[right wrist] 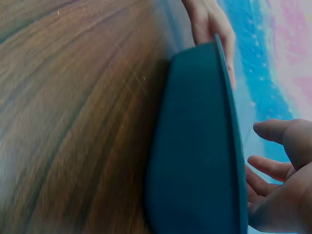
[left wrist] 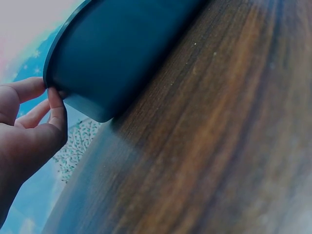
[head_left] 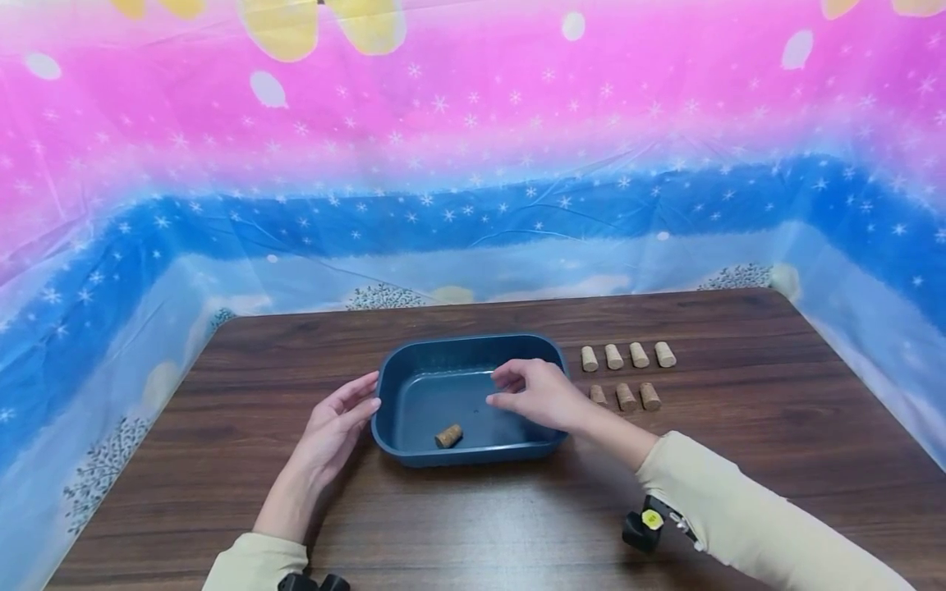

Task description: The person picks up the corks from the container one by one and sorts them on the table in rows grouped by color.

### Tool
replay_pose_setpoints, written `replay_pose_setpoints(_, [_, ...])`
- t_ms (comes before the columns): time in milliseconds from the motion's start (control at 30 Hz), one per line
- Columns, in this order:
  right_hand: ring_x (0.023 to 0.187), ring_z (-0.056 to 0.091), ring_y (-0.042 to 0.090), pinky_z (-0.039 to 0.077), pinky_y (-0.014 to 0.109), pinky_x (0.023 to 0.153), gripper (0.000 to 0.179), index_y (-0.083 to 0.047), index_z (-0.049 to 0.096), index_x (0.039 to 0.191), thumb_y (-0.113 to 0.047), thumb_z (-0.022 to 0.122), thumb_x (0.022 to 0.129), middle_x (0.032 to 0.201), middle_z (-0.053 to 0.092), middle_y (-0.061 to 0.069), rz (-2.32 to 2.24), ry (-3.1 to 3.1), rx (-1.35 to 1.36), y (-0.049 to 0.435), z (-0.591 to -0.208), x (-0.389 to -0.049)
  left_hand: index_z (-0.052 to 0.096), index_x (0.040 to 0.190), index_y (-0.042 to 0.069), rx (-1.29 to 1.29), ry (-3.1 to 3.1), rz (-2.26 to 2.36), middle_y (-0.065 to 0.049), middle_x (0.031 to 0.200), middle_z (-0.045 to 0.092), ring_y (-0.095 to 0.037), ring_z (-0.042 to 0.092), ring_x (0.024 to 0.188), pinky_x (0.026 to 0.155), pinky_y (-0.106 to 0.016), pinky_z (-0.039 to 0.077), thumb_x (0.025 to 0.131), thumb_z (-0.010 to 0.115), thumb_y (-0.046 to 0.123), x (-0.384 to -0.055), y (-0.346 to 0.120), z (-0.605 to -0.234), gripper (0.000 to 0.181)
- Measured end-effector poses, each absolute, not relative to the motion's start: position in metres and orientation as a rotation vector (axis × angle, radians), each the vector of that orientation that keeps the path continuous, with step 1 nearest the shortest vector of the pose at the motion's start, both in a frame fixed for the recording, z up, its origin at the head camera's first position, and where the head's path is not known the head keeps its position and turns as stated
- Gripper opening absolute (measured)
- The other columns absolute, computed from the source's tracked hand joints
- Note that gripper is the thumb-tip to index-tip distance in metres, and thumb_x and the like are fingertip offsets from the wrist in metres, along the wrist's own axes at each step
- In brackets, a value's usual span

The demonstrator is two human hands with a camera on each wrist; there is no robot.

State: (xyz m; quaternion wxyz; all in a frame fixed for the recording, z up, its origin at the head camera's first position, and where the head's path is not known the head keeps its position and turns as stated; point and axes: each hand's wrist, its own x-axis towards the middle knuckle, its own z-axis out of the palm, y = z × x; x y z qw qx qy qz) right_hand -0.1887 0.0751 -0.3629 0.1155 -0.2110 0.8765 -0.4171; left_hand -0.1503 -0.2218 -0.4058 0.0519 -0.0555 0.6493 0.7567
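Note:
A dark blue rectangular tub (head_left: 443, 394) stands on the table, with one brown cork (head_left: 448, 436) lying on its side inside near the front. My left hand (head_left: 336, 427) holds the tub's left rim between thumb and fingers; the left wrist view shows those fingertips (left wrist: 54, 95) against the rim. Over the right half of the tub hovers my right hand (head_left: 539, 396), thumb and fingers apart and nothing between them. To the tub's right stand several pale corks (head_left: 613, 357) in a back row and three browner corks (head_left: 626, 397) in front, one partly hidden by my right hand.
The dark wood table (head_left: 296, 345) runs to a patterned pink and blue cloth (head_left: 473, 164) hung behind it and at both sides. A black wrist camera (head_left: 643, 529) is strapped at the right sleeve (head_left: 739, 509).

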Motion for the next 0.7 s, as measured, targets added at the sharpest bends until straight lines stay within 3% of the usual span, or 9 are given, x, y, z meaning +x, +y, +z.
replay_pose_setpoints(400, [0.098,0.061,0.02,0.051,0.036,0.083,0.046,0.0,0.065,0.118,-0.032,0.074,0.085,0.109,0.066,0.009,-1.091,2.581,-0.669,0.04,-0.377,-0.18,0.037,0.144,-0.006,-0.171,1.978,2.296,-0.007,0.125,0.051,-0.012,0.053,0.109,0.095,-0.021,0.044,0.095,0.057,0.002,-0.152,-0.221,-0.406,0.053])
replay_pose_setpoints(700, [0.082,0.059,0.014,0.052,0.032,0.072,0.053,0.001,0.065,0.117,-0.037,0.076,0.082,0.089,0.066,0.003,-0.928,2.571,-0.67,0.023,-0.38,-0.181,0.037,0.144,-0.004,-0.186,1.976,2.285,-0.009,0.128,0.05,-0.013,0.051,0.111,0.096,-0.02,0.043,0.096,0.057,0.003,-0.152,-0.223,-0.405,0.053])
